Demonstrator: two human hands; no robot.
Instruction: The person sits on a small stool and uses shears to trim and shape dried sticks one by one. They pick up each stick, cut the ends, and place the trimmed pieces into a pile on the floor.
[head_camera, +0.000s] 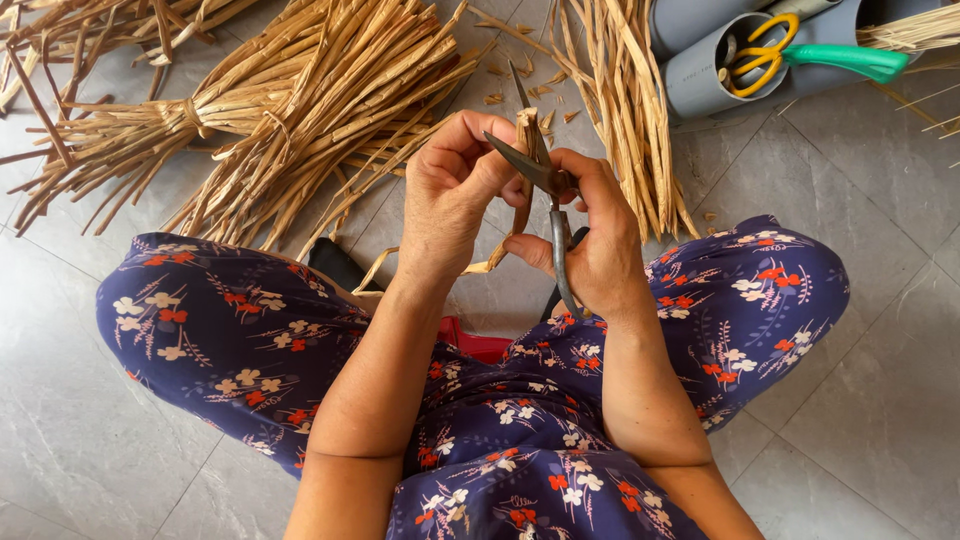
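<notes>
**Trimming a dry reed strip with shears**

We are sitting low over the tiled floor (880, 200), knees apart in a flowered dress, and holding a dried reed strip (526, 135) up in front of us, above the gap between our knees. Our left hand (450, 190) is gripping it, its fingers (462, 135) curled and pressed together around the strip just below its frayed upper end. Our right hand (600, 235) is closing around the handles of a pair of dark metal shears (548, 190), whose blades are standing open across the strip right beside the left thumb.

We are judging the strip to be very light, dry and brittle: stiff along its length, yet ready to split along the grain or crack if bent sharply. Its lower end is curling limply below the hands, so it is thin enough to flex. We are finding the best hold close to the cut line, pinched firmly but not crushed, so that the strip is not twisting away from the blades.

Tied bundles of the same reeds (270, 110) are lying toward the far left of the floor, and a looser sheaf (630, 110) is lying just beyond the hands. At the far right corner, grey pipe sections (700, 85) are holding yellow-handled scissors (755, 50) and a green-handled tool (850, 60).
</notes>
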